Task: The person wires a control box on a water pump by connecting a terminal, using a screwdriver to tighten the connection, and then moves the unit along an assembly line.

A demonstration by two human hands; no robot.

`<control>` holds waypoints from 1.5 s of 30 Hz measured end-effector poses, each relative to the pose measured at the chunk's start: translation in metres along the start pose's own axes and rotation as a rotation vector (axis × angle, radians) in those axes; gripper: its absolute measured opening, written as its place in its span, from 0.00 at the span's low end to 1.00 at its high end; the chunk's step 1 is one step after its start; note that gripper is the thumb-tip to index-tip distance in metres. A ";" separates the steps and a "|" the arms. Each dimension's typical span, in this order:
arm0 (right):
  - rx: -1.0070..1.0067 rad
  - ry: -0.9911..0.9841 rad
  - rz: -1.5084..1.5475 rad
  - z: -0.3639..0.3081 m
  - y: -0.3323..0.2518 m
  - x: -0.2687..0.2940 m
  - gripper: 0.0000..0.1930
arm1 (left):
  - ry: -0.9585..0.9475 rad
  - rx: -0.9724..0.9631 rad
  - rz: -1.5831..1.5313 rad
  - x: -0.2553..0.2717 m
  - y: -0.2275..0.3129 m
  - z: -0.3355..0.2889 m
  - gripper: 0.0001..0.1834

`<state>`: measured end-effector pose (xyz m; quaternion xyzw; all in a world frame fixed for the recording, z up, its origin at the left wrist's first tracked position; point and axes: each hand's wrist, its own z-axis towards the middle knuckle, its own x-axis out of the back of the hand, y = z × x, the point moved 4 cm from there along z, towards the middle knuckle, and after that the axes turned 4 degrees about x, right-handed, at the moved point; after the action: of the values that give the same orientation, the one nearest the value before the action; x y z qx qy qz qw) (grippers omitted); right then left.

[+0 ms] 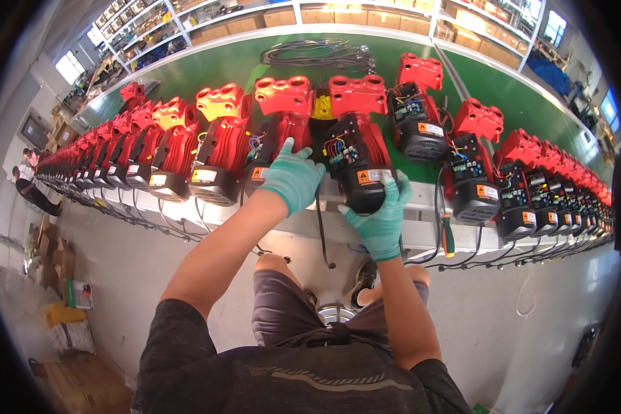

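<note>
I'm seeing coiled cables lying behind the central motor on the green bench; my right hand is cupping its black end, my left hand resting half-spread on the neighbouring motor.

Motors in a row along the bench — cable bundle behind them, shelves beyond the bench

Glossy metal motor housing, smooth plastic end cap, shiny bench top.
</note>
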<state>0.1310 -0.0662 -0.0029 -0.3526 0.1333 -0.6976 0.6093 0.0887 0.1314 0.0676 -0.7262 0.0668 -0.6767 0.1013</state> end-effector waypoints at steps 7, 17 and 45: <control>0.085 -0.013 -0.018 -0.002 0.009 -0.005 0.60 | -0.026 -0.036 0.394 -0.024 0.024 -0.001 0.25; 0.084 0.010 0.010 -0.005 0.012 -0.004 0.63 | -0.008 0.015 0.202 -0.012 0.018 0.013 0.14; 0.077 -0.004 -0.019 -0.006 0.012 -0.006 0.62 | -0.256 -0.474 0.134 0.000 0.029 -0.017 0.22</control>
<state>0.1365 -0.0643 -0.0170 -0.3316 0.1017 -0.7072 0.6161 0.0726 0.1020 0.0613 -0.8033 0.2574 -0.5367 -0.0192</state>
